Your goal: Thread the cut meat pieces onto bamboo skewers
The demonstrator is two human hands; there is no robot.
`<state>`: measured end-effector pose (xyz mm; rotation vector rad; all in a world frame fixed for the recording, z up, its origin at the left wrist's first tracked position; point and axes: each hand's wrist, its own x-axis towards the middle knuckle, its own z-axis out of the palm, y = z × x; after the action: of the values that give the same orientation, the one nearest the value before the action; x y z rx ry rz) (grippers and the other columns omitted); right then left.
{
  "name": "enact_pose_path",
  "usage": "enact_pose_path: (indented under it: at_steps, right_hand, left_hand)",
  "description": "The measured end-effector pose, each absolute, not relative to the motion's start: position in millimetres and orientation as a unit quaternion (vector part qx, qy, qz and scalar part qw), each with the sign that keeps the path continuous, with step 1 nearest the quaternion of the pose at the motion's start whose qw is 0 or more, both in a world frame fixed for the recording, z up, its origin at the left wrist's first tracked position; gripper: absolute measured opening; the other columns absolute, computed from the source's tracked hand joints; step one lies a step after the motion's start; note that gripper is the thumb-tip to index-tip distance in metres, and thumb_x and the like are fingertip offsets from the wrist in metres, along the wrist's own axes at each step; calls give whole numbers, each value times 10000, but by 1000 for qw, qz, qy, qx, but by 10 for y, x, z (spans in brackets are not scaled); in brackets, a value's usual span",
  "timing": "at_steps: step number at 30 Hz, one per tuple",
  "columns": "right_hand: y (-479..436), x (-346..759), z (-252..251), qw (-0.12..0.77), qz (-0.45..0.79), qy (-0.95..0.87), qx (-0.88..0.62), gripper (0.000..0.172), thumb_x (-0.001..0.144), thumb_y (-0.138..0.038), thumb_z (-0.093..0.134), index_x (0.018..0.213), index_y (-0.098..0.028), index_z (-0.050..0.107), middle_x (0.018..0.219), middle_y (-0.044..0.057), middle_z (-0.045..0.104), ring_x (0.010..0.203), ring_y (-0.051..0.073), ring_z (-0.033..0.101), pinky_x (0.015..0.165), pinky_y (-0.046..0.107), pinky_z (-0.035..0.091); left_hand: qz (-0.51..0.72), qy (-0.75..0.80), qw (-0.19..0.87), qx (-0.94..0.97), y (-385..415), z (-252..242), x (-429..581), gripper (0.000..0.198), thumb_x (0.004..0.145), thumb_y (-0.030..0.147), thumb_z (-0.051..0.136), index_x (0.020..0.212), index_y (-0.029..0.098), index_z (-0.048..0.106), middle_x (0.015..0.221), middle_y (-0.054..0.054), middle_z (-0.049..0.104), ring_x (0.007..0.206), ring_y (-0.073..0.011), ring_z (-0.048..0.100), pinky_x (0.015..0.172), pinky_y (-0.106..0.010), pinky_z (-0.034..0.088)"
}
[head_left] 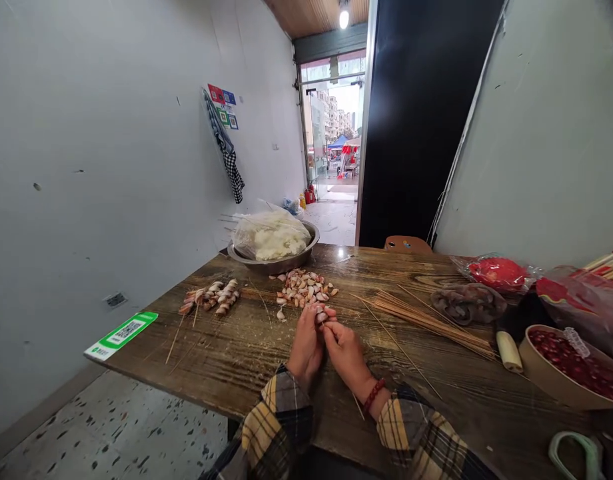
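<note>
My left hand (pixel 307 345) is closed around a garlic clove (pixel 322 318) above the near middle of the table. Touching it at the fingertips, my right hand (pixel 347 353) pinches a thin wooden skewer (pixel 358 408), whose lower end shows below the wrist. Whether the tip is inside the clove I cannot tell. Just beyond my hands lies a heap of loose garlic cloves (pixel 306 287), with one clove (pixel 281 314) apart on its left. Several skewers threaded with garlic (pixel 227 297) rest farther left. To the right is a bundle of bare skewers (pixel 431 323).
A metal basin (pixel 314 239) with a plastic bag (pixel 274 233) of pale food stands at the back. On the right are a red wrapped bundle (pixel 497 272), a pale cylindrical piece (pixel 509 351) and a paper bowl (pixel 541 370) of red seeds. A green-edged code card (pixel 124 335) lies at the left edge.
</note>
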<state>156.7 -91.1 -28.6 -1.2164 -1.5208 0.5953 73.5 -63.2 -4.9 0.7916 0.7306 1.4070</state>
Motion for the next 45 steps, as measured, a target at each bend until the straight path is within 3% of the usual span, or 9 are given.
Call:
enact_pose_path:
  at_steps: [6, 10, 13, 20, 25, 30, 36, 40, 45]
  right_hand:
    - [-869, 1687, -301, 536, 310, -621, -481, 287, 865, -328, 438, 812, -167, 669, 780, 44, 676, 744, 167, 593, 690, 262, 428]
    - [-816, 1796, -323, 561, 381, -528, -512, 338, 829, -435, 472, 841, -147, 649, 540, -29, 520, 492, 119, 457, 477, 226, 340]
    - [-800, 1837, -318, 574, 437, -465, -513, 381, 799, -492, 498, 870, -140, 625, 464, -88, 380, 389, 82, 303, 389, 208, 222]
    - [-791, 1822, -321, 586, 458, -438, -505, 433, 767, -552, 536, 874, -141, 620, 473, -91, 385, 383, 75, 304, 363, 199, 215]
    - [-783, 1814, -333, 584, 459, -447, -498, 411, 766, -530, 546, 866, -140, 626, 463, -89, 386, 386, 78, 306, 369, 204, 220]
    - [-804, 1816, -305, 582, 461, -445, -501, 394, 764, -512, 543, 867, -141, 627, 459, -86, 392, 384, 81, 308, 371, 208, 222]
    - [-802, 1811, -287, 582, 453, -460, -495, 364, 762, -484, 528, 833, -141, 629, 459, -81, 403, 386, 81, 315, 384, 213, 226]
    - [-773, 1811, -333, 582, 441, -470, -496, 348, 778, -463, 511, 829, -142, 635, 456, -80, 406, 383, 81, 313, 397, 215, 242]
    - [-752, 1817, -383, 574, 424, -489, -501, 354, 795, -456, 489, 838, -144, 650, 463, -72, 431, 384, 85, 339, 410, 218, 257]
  left_hand:
    - [615, 340, 620, 348, -630, -85, 774, 320, 780, 397, 633, 991, 157, 606, 855, -50, 671, 761, -136, 615, 712, -239, 452]
    - [630, 389, 576, 346, -561, -105, 653, 306, 773, 373, 650, 981, 156, 597, 818, -40, 666, 651, -123, 597, 666, -253, 454]
    - [651, 439, 501, 364, -458, -121, 430, 219, 769, 331, 642, 899, 158, 607, 755, -30, 654, 605, -116, 572, 623, -240, 437]
    - [649, 541, 288, 450, -175, -121, -123, 122, 763, 254, 572, 832, 167, 621, 741, -27, 617, 628, -139, 527, 618, -251, 402]
    - [494, 621, 133, 594, -175, -172, -364, 86, 765, 199, 560, 793, 177, 637, 773, -56, 609, 768, -198, 554, 750, -308, 401]
    - [265, 675, 31, 688, -257, -185, -320, 151, 830, 273, 540, 841, 167, 647, 906, -116, 591, 860, -238, 551, 780, -335, 386]
    - [208, 675, 17, 707, -225, -180, -270, 141, 836, 197, 490, 826, 146, 621, 920, -136, 571, 876, -242, 542, 795, -338, 381]
    - [311, 650, 89, 687, -179, -242, -303, 48, 769, 156, 552, 799, 174, 585, 864, -84, 565, 839, -213, 523, 798, -325, 384]
    - [433, 601, 194, 643, -136, -273, -260, 96, 698, 127, 584, 745, 185, 522, 699, 2, 541, 690, -153, 514, 701, -277, 414]
